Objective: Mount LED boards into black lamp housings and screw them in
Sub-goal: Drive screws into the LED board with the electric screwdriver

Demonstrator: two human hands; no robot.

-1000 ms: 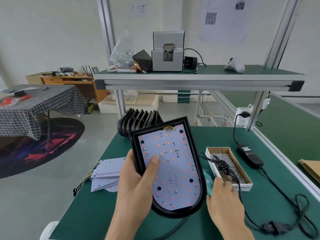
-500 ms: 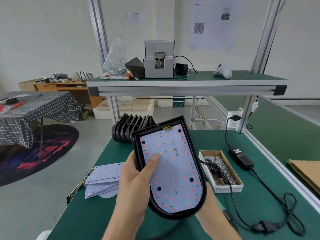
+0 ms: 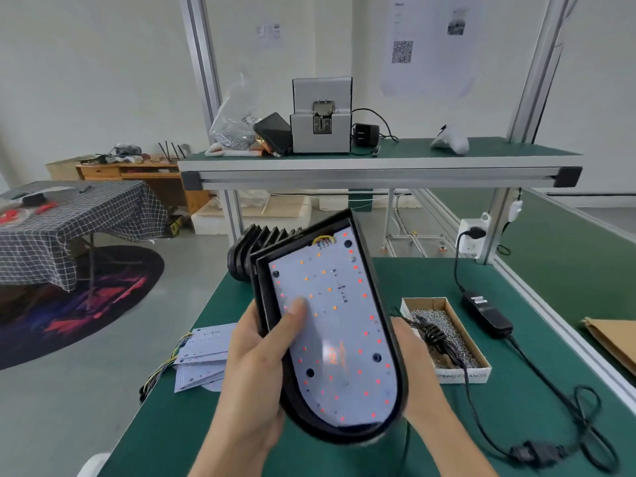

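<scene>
A black lamp housing (image 3: 368, 263) is held up above the green bench, tilted toward me. A white LED board (image 3: 330, 325) with red and orange diodes lies inside it. My left hand (image 3: 254, 370) grips the housing's left edge, its thumb pressing on the board. My right hand (image 3: 413, 370) is mostly hidden behind the housing's right side and seems to support it from behind; its fingers are out of sight. A stack of spare LED boards (image 3: 203, 356) with coloured wires lies at the bench's left edge. Behind the held housing stands a row of black housings (image 3: 251, 249).
A cardboard box of screws (image 3: 451, 321) sits right of the housing, a black coiled cable lying in it. A black power adapter (image 3: 485, 311) and its cord run along the right. A raised shelf (image 3: 378, 166) carries a grey screw feeder (image 3: 321, 118) and a plastic bag.
My right hand left the bench beside the screw box and went behind the housing's right side. The housing rose and tilted more upright. My left hand kept its grip.
</scene>
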